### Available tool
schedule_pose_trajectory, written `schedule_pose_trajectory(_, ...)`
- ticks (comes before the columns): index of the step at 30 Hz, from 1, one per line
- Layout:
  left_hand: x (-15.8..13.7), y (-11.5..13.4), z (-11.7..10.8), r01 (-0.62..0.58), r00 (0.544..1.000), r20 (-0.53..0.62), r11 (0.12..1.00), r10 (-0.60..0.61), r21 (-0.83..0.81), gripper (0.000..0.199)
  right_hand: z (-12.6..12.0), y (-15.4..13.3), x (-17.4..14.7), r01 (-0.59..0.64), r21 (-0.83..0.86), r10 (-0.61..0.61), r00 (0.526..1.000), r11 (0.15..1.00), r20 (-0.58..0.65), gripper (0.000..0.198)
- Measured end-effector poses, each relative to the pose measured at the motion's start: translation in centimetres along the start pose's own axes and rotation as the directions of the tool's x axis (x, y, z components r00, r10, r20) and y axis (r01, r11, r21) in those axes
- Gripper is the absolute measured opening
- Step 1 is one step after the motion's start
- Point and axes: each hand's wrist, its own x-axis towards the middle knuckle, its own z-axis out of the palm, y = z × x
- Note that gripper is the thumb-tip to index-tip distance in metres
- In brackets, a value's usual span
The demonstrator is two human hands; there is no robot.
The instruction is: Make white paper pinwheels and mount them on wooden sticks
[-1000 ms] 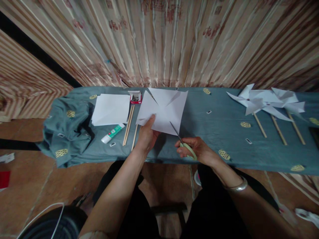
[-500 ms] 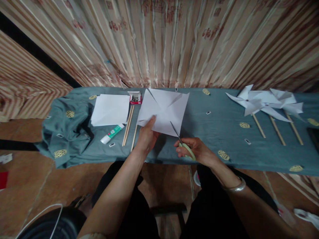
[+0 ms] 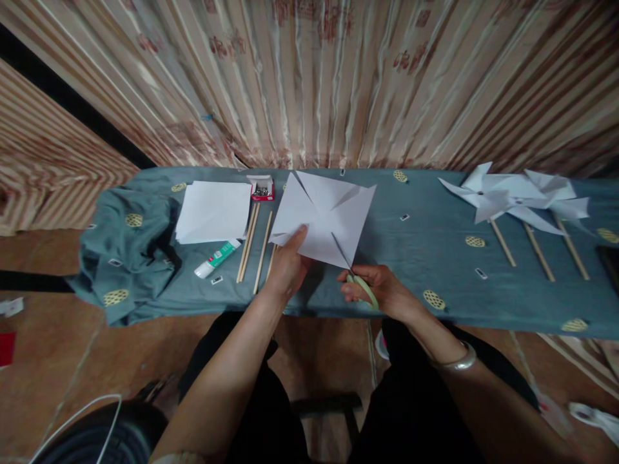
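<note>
Left fingers [image 3: 298,238] clamped on white paper sheet [image 3: 329,209]; right fingers [image 3: 349,292] curled round green-handled scissors [image 3: 366,289], blade [image 3: 341,249] over sheet's near corner.

Dim light fell over a draped desk [image 3: 411,251].
Pleated beige curtains [image 3: 358,96], printed dull red, hung behind it; the floor [image 3: 111,354] was brown tile.

Left hand [image 3: 289,265], fingertips hidden beneath paper [image 3: 326,216]

Single head-worn view, forward and down
</note>
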Motion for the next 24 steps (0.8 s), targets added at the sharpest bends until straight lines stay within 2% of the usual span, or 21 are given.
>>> schedule_pose_trajectory(7,0.13,-0.16,-0.26,-0.012,1.0,0.02,1.0,0.012,0.001,0.022,0.02,-0.1,-0.06,-0.012,-0.001,0.012,1.0,1.0,-0.002,0.052)
schedule_pose_trajectory(14,-0.11,-0.6,-0.29,0.037,0.998,0.048,0.999,-0.037,0.005,0.013,-0.09,-0.04,-0.08,0.016,-0.016,-0.016,1.0,1.0,-0.024,0.053)
schedule_pose_trajectory(24,-0.22,-0.47,-0.15,0.047,0.998,0.05,0.999,-0.048,0.007,0.021,0.08,-0.28,0.02,-0.017,0.035,0.018,0.999,0.999,-0.045,0.052)
